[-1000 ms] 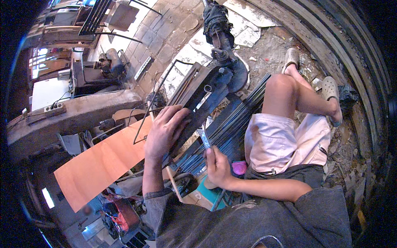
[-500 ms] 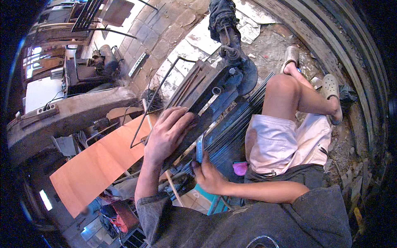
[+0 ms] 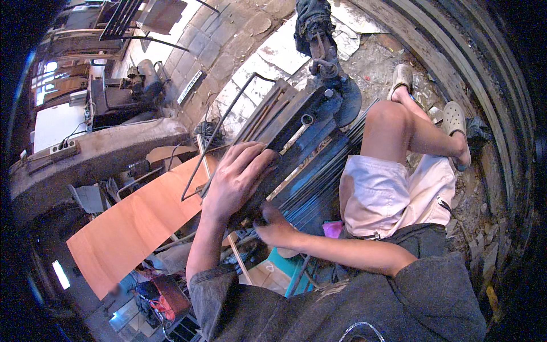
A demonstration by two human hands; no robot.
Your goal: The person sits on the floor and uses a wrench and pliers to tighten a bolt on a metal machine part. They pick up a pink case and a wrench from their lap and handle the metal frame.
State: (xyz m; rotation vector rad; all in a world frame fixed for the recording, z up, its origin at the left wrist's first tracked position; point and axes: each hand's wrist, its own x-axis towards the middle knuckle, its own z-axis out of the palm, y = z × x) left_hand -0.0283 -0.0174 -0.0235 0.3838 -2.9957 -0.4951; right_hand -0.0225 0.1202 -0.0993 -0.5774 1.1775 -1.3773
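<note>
My left hand [image 3: 236, 179] is closed over the near end of a long dark metal beam [image 3: 280, 132], its fingers bent across the top. My right hand [image 3: 276, 225] is close below it, against the underside of the beam's near end; its fingers are partly hidden and smeared, so whatever they hold cannot be made out. The beam runs away to a bolted joint with a round dark disc [image 3: 348, 102]. Beyond the joint stands a greasy upright part wrapped in dark cloth [image 3: 313, 23]. A thin bent metal rod [image 3: 223, 117] arches beside the beam on the left.
An orange-brown sheet [image 3: 137, 228] stretches out to the left. Several thin dark rods [image 3: 319, 191] lie under the beam, near my bent legs in white shorts [image 3: 373, 196]. A pink object [image 3: 332, 229] sits by my hip. Long ridged strips [image 3: 478, 74] curve along the right.
My right hand has moved left and up to the beam's near end. The narrow blue-and-metal piece it held is out of sight. My left hand stays on the beam.
</note>
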